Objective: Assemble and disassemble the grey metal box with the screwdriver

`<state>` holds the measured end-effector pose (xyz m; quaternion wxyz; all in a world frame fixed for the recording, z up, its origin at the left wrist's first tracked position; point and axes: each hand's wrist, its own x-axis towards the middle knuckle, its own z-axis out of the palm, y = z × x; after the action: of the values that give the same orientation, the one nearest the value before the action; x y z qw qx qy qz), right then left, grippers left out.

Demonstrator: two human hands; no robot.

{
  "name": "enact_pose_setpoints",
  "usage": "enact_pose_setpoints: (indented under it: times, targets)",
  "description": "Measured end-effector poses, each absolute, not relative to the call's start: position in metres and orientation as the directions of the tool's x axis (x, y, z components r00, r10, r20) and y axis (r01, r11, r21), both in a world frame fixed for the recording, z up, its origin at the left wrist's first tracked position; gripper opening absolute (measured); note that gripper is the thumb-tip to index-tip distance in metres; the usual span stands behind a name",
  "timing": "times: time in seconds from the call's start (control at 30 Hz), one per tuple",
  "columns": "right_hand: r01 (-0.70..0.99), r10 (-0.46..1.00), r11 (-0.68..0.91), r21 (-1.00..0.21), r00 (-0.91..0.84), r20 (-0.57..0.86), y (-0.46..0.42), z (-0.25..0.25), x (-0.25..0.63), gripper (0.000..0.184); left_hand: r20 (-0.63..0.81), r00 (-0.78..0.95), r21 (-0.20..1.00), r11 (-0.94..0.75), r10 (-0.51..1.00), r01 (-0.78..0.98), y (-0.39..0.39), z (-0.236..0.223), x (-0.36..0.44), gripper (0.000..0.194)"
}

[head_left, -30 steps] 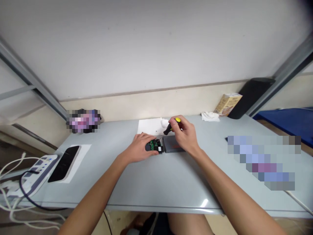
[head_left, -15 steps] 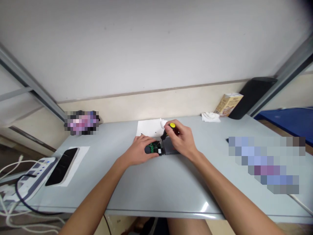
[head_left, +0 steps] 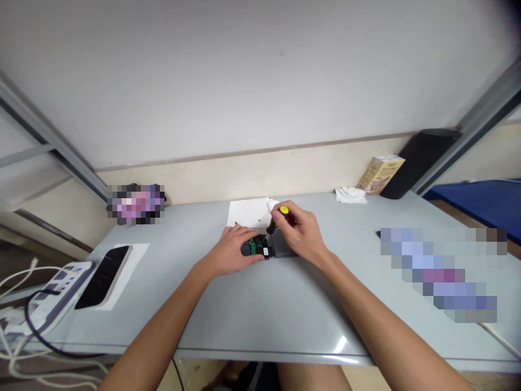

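A small device with an exposed green circuit board (head_left: pixel 254 247) lies on the table in front of me. My left hand (head_left: pixel 231 252) grips it from the left, thumb along the near edge and fingers over the far edge. Beside it on the right is a grey casing (head_left: pixel 281 245), partly hidden under my other hand. My right hand (head_left: pixel 302 231) is closed round a black screwdriver with a yellow cap (head_left: pixel 284 210). It tilts down to the left, its tip at the board's right part. The exact contact point is too small to make out.
White paper (head_left: pixel 247 212) with small dark bits lies behind the device. A phone (head_left: pixel 103 278) and a power strip (head_left: pixel 52 298) with cables are at left. Crumpled tissue (head_left: pixel 350 195), a carton (head_left: pixel 379 175) and a black cylinder-like object (head_left: pixel 419 160) stand at back right. Blurred items lie on both sides.
The screwdriver's yellow cap has shifted slightly left and down, with my right hand turning a little. My left hand and the circuit board have stayed put.
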<state>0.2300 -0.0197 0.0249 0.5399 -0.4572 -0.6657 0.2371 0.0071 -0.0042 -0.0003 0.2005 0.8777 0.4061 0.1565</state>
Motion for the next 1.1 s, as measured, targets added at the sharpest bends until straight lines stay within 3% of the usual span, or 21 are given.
enact_pose_setpoints:
  times: [0.37, 0.53, 0.6, 0.67, 0.8, 1.1]
  targets:
    - [0.168, 0.85, 0.492, -0.854, -0.305, 0.429, -0.018, 0.055, 0.236, 0.032, 0.157, 0.634, 0.528, -0.607, 0.757, 0.594, 0.0, -0.012, 0.006, 0.052]
    - [-0.011, 0.831, 0.355, -0.935, -0.455, 0.321, -0.009, 0.064, 0.228, 0.03, 0.169, 0.638, 0.541, -0.612, 0.751, 0.577, 0.0, -0.01, 0.007, 0.05]
    - [-0.158, 0.835, 0.278, -0.948, -0.448, 0.319, -0.006, 0.056, 0.216, 0.033, 0.167, 0.622, 0.552, -0.595, 0.765, 0.583, -0.002, -0.01, 0.007, 0.052]
    - [-0.293, 0.887, 0.234, -0.927, -0.326, 0.327, -0.004, 0.043, 0.205, 0.043, 0.162, 0.595, 0.572, -0.567, 0.787, 0.593, -0.003, -0.01, 0.006, 0.054]
    - [-0.312, 0.934, 0.25, -0.917, -0.171, 0.313, -0.004, 0.026, 0.193, 0.041, 0.149, 0.577, 0.599, -0.538, 0.803, 0.593, -0.004, -0.011, 0.006, 0.043]
    - [-0.368, 0.928, 0.232, -0.9, -0.194, 0.318, -0.012, 0.036, 0.199, 0.045, 0.238, 0.607, 0.565, -0.617, 0.758, 0.549, -0.002, -0.014, 0.007, 0.029]
